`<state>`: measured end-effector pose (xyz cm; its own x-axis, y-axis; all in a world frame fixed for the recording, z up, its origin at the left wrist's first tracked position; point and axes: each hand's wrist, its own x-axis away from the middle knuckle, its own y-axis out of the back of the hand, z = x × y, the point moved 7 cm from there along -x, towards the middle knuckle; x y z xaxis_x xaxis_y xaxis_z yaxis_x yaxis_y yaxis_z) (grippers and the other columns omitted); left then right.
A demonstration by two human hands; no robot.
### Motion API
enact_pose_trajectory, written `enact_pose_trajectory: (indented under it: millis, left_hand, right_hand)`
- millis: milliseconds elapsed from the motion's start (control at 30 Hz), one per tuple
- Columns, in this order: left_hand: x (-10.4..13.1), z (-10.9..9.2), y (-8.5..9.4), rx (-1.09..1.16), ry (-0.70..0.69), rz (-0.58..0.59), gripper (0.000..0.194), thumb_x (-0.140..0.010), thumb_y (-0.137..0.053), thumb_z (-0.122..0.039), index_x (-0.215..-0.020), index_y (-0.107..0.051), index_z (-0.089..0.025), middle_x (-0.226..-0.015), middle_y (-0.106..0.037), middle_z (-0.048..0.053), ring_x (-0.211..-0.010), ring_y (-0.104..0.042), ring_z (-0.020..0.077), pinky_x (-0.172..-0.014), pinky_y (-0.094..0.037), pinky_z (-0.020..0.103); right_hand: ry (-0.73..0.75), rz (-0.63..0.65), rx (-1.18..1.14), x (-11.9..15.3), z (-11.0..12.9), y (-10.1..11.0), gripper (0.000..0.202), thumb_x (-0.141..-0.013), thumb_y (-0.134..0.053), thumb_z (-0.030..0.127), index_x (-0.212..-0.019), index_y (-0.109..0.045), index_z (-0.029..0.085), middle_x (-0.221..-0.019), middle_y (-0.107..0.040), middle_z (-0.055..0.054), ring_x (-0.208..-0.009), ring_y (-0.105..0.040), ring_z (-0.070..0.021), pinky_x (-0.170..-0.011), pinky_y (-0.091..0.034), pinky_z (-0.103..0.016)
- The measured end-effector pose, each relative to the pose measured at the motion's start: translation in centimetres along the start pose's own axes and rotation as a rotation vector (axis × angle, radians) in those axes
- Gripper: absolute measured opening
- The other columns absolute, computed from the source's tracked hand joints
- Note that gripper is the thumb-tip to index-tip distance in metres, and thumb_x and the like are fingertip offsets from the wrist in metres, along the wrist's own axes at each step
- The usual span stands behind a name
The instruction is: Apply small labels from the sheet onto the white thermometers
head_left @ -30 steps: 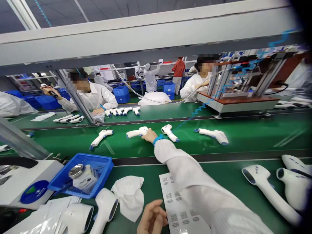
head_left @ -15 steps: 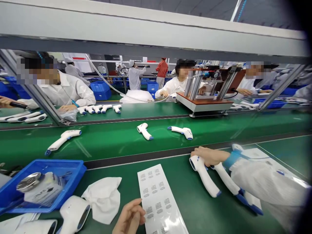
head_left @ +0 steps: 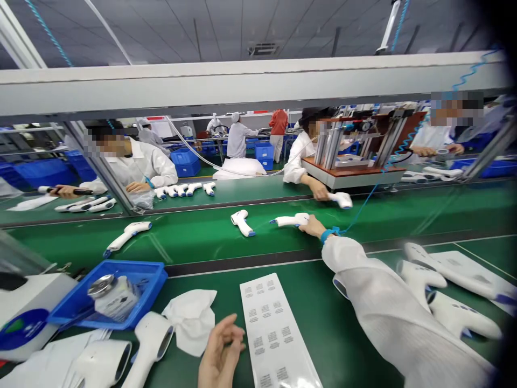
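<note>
device point(head_left: 290, 221), white and pistol-shaped, lay on the green belt point(head_left: 197, 234); remotely, i saw my right hand point(head_left: 312, 227) touching its head, grip impossible to tell, my left hand point(head_left: 221, 349) loosely open beside the label sheet point(head_left: 277, 334).

Right of the blue tray point(head_left: 150, 293): white sheet point(head_left: 269, 321), grey print in rows; beyond, blue-tipped white device point(head_left: 287, 221), green belt point(head_left: 202, 237).

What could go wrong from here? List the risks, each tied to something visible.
1. The right hand, at a white-and-blue gun-shaped plastic device on the shiny green belt, is near a co-worker's hand holding a second device; these might knock.
2. The thin blue cord from the blue wristband could catch that second device.
3. The loose white fabric sleeve partly hides a white plastic device and might nudge it.
</note>
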<state>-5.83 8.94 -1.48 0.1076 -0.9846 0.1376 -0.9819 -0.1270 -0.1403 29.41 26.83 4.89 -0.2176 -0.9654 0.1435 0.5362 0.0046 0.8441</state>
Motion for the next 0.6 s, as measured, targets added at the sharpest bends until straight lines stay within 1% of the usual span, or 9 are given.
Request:
enact_pose_trajectory:
  millis: [100,167,233,267,300,333,433,533,600]
  left_hand:
    - [-0.4,-2.3,0.4,0.086,-0.073,-0.017,0.062,-0.070,-0.075,-0.047,-0.123,-0.057,-0.021,-0.105,-0.063,0.010,-0.111,-0.056,0.0287,-0.095,-0.047,0.037]
    - [-0.2,-3.0,-1.1,0.228,0.027,0.115,0.078,-0.070,-0.075,-0.044,-0.138,-0.043,-0.024,-0.113,-0.061,0.010,-0.112,-0.055,0.0281,-0.095,-0.047,0.038]
    - [1.1,-3.0,-3.9,0.352,0.226,0.355,0.089,-0.071,-0.074,-0.038,-0.147,-0.028,-0.028,-0.110,-0.061,0.010,-0.094,-0.062,0.0257,-0.081,-0.052,0.039]
    - [1.9,-2.9,-5.1,0.376,0.301,0.433,0.092,-0.072,-0.074,-0.032,-0.149,-0.023,-0.029,-0.103,-0.062,0.008,-0.079,-0.063,0.0215,-0.070,-0.053,0.036]
    - [2.7,-2.7,-5.8,0.383,0.348,0.453,0.093,-0.073,-0.073,-0.027,-0.150,-0.020,-0.031,-0.096,-0.062,0.006,-0.065,-0.059,0.0163,-0.060,-0.051,0.032]
    - [3.4,-2.4,-6.1,0.373,0.376,0.423,0.094,-0.075,-0.072,-0.023,-0.151,-0.018,-0.032,-0.089,-0.061,0.003,-0.056,-0.053,0.0120,-0.052,-0.048,0.028]
    - [5.4,-0.7,-5.8,0.328,0.449,0.237,0.091,-0.082,-0.068,-0.026,-0.150,-0.010,-0.041,-0.079,-0.055,-0.002,-0.050,-0.043,0.0081,-0.043,-0.040,0.020]
    - [6.9,1.1,-6.3,0.299,0.554,0.226,0.090,-0.083,-0.069,-0.033,-0.148,-0.008,-0.046,-0.076,-0.053,-0.004,-0.050,-0.043,0.0085,-0.041,-0.040,0.019]
    - [6.9,1.5,-6.6,0.264,0.537,0.219,0.087,-0.082,-0.070,-0.036,-0.147,-0.012,-0.047,-0.091,-0.058,-0.001,-0.051,-0.046,0.0076,-0.042,-0.043,0.020]
  right_hand:
    - [0.267,0.173,-0.114,3.8,5.0,-2.9,0.048,-0.076,-0.069,0.007,-0.121,-0.056,0.016,-0.112,-0.064,-0.005,-0.100,-0.062,-0.0204,-0.089,-0.051,-0.036]
    - [0.450,0.318,-0.181,8.1,8.2,-5.1,0.057,-0.066,-0.072,0.003,-0.119,-0.057,0.020,-0.108,-0.065,-0.001,-0.098,-0.062,-0.0194,-0.089,-0.051,-0.032]
    - [0.666,0.405,-0.240,12.8,10.8,-6.5,0.059,-0.068,-0.073,0.009,-0.123,-0.055,0.021,-0.114,-0.062,-0.002,-0.105,-0.059,-0.0208,-0.094,-0.048,-0.033]
    - [0.741,0.403,-0.255,14.8,11.5,-6.9,0.060,-0.071,-0.074,0.015,-0.127,-0.052,0.021,-0.120,-0.059,-0.005,-0.111,-0.056,-0.0224,-0.097,-0.046,-0.036]
    - [0.784,0.377,-0.262,16.4,11.7,-7.3,0.059,-0.075,-0.072,0.020,-0.130,-0.050,0.020,-0.124,-0.056,-0.008,-0.116,-0.053,-0.0237,-0.100,-0.043,-0.038]
    - [0.779,0.332,-0.259,17.5,11.3,-7.6,0.055,-0.079,-0.070,0.023,-0.130,-0.049,0.020,-0.126,-0.054,-0.009,-0.118,-0.051,-0.0246,-0.101,-0.042,-0.040]
    - [0.569,0.208,-0.243,18.5,7.5,-8.9,0.028,-0.085,-0.062,0.019,-0.113,-0.058,0.021,-0.116,-0.058,-0.008,-0.110,-0.055,-0.0230,-0.095,-0.045,-0.039]
    - [0.417,0.147,-0.229,18.9,3.9,-10.5,0.013,-0.084,-0.063,0.015,-0.094,-0.063,0.022,-0.108,-0.062,-0.005,-0.103,-0.059,-0.0219,-0.089,-0.048,-0.038]
    - [0.389,0.098,-0.204,19.3,2.8,-11.1,0.009,-0.083,-0.065,0.016,-0.090,-0.065,0.022,-0.108,-0.064,-0.004,-0.102,-0.059,-0.0228,-0.090,-0.046,-0.040]
